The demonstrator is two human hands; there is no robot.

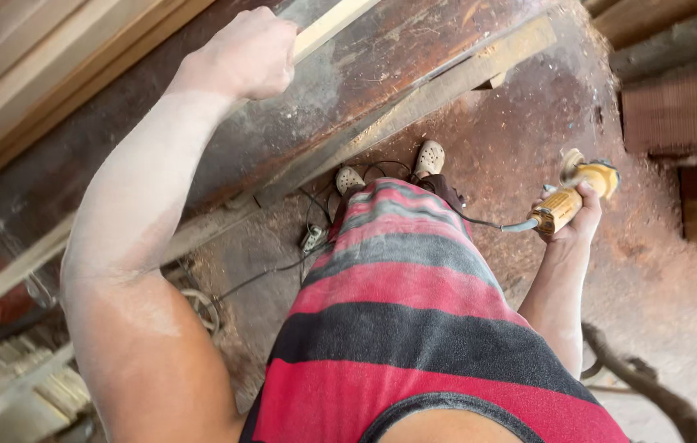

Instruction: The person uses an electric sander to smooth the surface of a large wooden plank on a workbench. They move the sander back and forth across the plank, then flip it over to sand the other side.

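My left hand is stretched out high and closed around a thin pale wooden strip that lies on a dark, dusty workbench. My forearm is coated in fine sawdust. Down at my side, my right hand grips a yellow angle grinder with a sanding disc at its head, pointing away from me. Its black cable trails back across my red and grey striped shirt. My feet in pale shoes stand on the floor below.
Sawdust covers the reddish floor. A power strip and cables lie by my feet. Wooden planks run along the upper left, bricks and timber are stacked at the right, and pale slats sit lower left.
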